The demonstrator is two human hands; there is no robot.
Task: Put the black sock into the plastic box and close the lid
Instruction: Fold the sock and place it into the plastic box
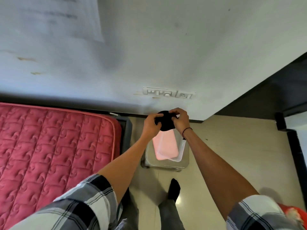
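Observation:
A bunched black sock (166,122) is held between both hands, above the far end of the box. My left hand (152,125) grips its left side and my right hand (180,121) grips its right and top. Below them a clear plastic box (180,151) stands on a small grey stool (184,161). A pink lid (166,145) lies tilted across the box opening. The far end of the box is hidden behind the sock and hands.
A red quilted mattress (54,150) on a dark frame lies to the left. A white wall with a switch plate (168,93) is straight ahead. A dark cabinet (274,97) stands at the right. My sock-clad foot (173,190) is on the beige tile floor.

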